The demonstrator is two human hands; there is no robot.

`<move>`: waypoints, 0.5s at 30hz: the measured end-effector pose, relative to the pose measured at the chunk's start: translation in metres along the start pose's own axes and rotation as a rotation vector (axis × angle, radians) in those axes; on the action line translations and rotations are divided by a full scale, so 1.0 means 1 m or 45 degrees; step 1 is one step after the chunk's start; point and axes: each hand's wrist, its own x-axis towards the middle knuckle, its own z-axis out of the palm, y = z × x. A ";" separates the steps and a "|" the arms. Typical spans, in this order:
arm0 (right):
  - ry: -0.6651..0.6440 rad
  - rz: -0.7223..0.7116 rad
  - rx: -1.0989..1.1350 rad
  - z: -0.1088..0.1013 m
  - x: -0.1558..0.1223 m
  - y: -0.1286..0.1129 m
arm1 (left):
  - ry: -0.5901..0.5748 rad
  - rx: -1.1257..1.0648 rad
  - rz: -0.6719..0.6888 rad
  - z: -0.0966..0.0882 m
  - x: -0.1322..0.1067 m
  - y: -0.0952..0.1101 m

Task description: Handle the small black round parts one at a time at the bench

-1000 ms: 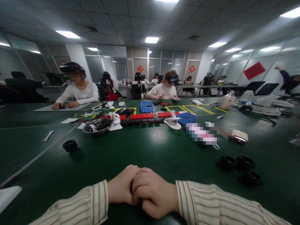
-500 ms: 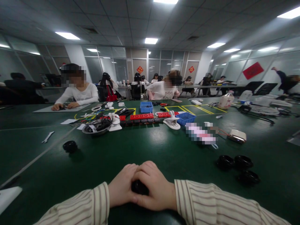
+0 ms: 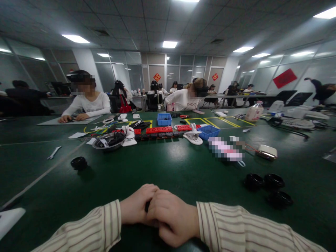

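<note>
My left hand (image 3: 138, 204) and my right hand (image 3: 173, 218) are pressed together low in the middle of the view, fingers curled around a black round part (image 3: 147, 205). Only a dark sliver of it shows between them; the rest is covered. The right hand lies over the front and top, its thumb folded down. On the right stand more glossy black round parts with open, ring-like tops: one (image 3: 253, 182), a second (image 3: 273, 181) and a third (image 3: 280, 198). Another black round part (image 3: 78, 163) sits alone to the left.
The green table (image 3: 126, 175) holds a wrench (image 3: 54, 153) at left and a bowl of cables (image 3: 109, 141). Red power strips (image 3: 159, 130), blue bins (image 3: 164, 119) and a white clamp stand (image 3: 193, 135) lie farther back. A person (image 3: 86, 98) works across the table.
My right hand has turned and folded farther over the black round part, hiding most of it. The left hand shifted slightly. The parts on the table stayed put.
</note>
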 end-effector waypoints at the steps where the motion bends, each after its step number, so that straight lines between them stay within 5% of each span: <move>1: 0.030 -0.014 0.004 0.000 0.000 -0.001 | -0.004 -0.024 0.005 -0.001 0.000 0.001; 8: 0.246 0.236 -0.038 -0.009 0.003 -0.005 | 0.120 -0.105 0.032 0.002 -0.002 0.006; 15: 0.081 0.406 -0.160 -0.002 -0.001 0.000 | 0.132 0.013 -0.065 0.003 -0.001 0.016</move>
